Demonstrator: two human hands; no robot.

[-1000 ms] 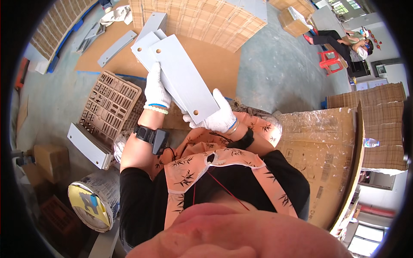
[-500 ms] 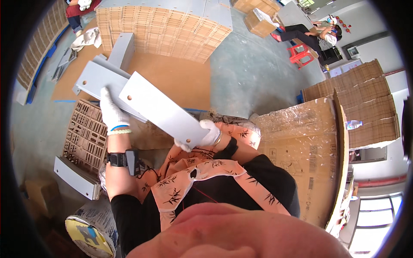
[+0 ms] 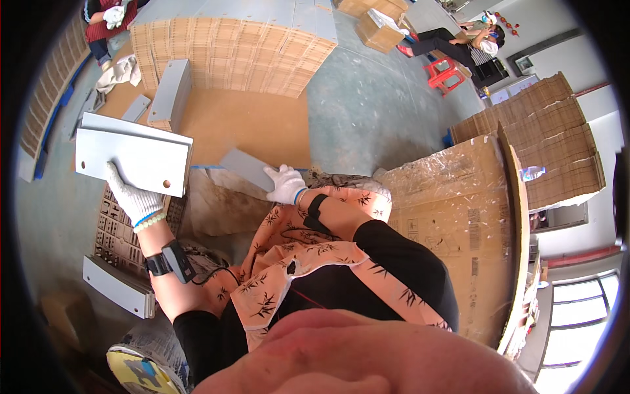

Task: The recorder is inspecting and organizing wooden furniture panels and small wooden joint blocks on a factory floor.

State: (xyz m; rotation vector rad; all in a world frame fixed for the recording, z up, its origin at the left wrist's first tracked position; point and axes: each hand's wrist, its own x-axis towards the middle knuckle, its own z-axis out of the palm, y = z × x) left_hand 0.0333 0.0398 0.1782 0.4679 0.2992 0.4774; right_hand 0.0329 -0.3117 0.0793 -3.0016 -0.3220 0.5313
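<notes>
My left hand [image 3: 136,200], in a white knit glove, grips a small stack of pale grey flat panels [image 3: 125,150] with round holes at the front one's corners. The thumb lies on the front face; the fingers behind are hidden. Lower and to the right, my right hand [image 3: 287,184], also gloved, is closed on the right end of another grey panel [image 3: 244,168], slightly blurred. That panel is apart from the stack, over a stained cloth or sheet [image 3: 220,210] in front of my lap.
A brown plastic crate [image 3: 118,240] stands below the left-hand stack, with more grey panels [image 3: 118,289] beside it. One stack of panels [image 3: 170,95] rests on brown board [image 3: 243,125]. Behind is a large block of stacked pieces [image 3: 230,52]. A big carton [image 3: 453,230] stands close on my right.
The long panel both hands were near has swung away from my right hand to the left-hand stack. My left hand has moved left; my right hand now holds a different-looking grey panel, farther forward.
</notes>
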